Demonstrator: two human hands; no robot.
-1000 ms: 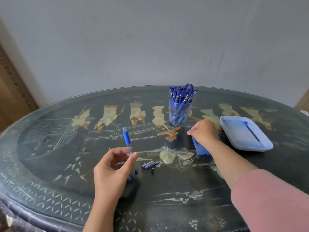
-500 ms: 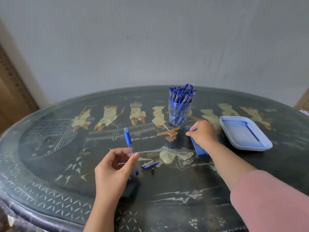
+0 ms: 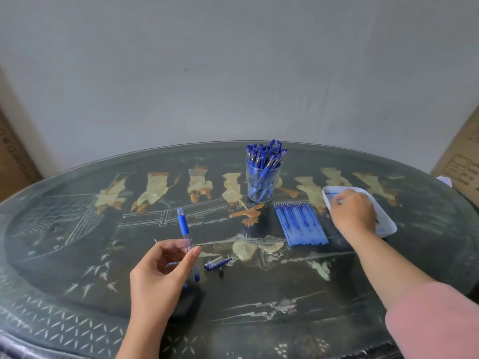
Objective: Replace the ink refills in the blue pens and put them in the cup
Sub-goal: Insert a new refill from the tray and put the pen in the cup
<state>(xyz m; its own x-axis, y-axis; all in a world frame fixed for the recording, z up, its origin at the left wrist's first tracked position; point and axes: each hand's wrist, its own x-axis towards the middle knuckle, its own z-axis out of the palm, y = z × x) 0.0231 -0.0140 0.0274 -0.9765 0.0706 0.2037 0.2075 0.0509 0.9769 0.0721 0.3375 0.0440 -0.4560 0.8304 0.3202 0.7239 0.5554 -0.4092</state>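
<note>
Nearer than the cup (image 3: 263,182), left hand (image 3: 166,270) pinching a blue pen (image 3: 183,224) between thumb and fingertips, right of the cup, right hand (image 3: 353,213) in white tray (image 3: 388,228), fingers bent, hold cannot be told, refills (image 3: 300,225) on desk (image 3: 77,255) just beside the cup

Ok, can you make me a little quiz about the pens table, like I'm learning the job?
1. True or false: the cup full of blue pens lies tipped over on its side.
2. What is the left hand holding? A: a pen. B: a spoon. C: nothing at all.
3. Fill the gap: the right hand reaches over the white ____.

Key: 1 false, it stands upright. 2 A. 3 tray.
</note>
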